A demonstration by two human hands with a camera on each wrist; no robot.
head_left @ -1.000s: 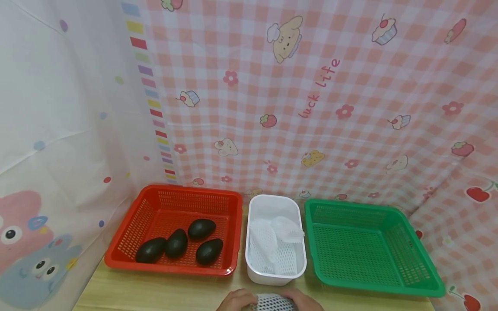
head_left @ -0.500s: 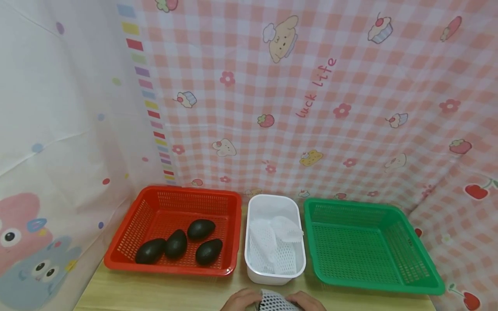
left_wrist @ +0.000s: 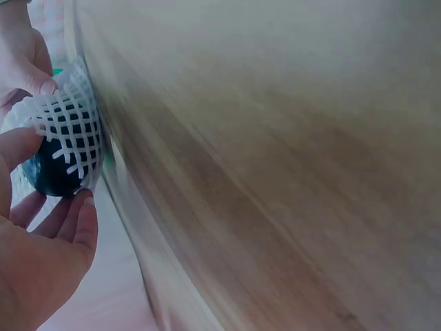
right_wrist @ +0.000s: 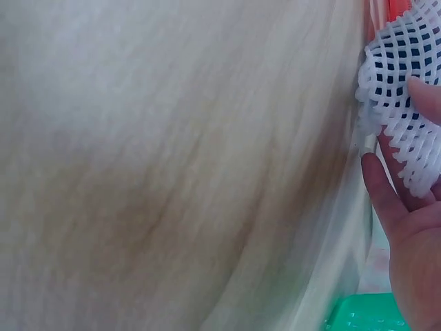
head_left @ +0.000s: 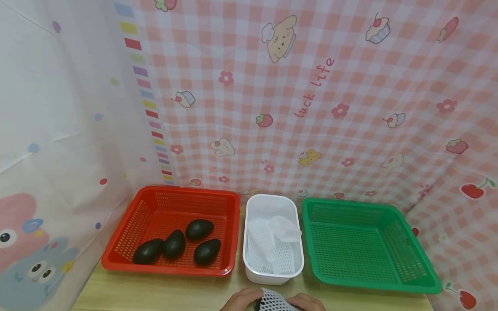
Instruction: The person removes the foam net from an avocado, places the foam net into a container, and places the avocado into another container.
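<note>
At the bottom edge of the head view, a white foam net sleeve (head_left: 273,301) covers part of a dark avocado, held between both hands. My left hand (head_left: 242,299) grips the avocado's bare end; in the left wrist view the avocado (left_wrist: 52,171) shows between its thumb and fingers. My right hand (head_left: 307,302) holds the sleeve's other end. In the right wrist view its thumb lies on the net (right_wrist: 396,76) and its fingers are behind. Net covers most of the fruit there, and the loose tail hangs towards the right palm.
A red basket (head_left: 171,270) with several avocados (head_left: 173,244) stands at the left. In the middle a white tub (head_left: 270,278) holds several foam net sleeves (head_left: 262,242). To the right is a green basket (head_left: 373,285). Patterned cloth (head_left: 241,99) hangs behind the wooden table (head_left: 155,293).
The net-covered avocado has turned slightly between the hands, and a dark bare part now shows beside the left fingers. The hands stay close together; the head view has shifted a little.
</note>
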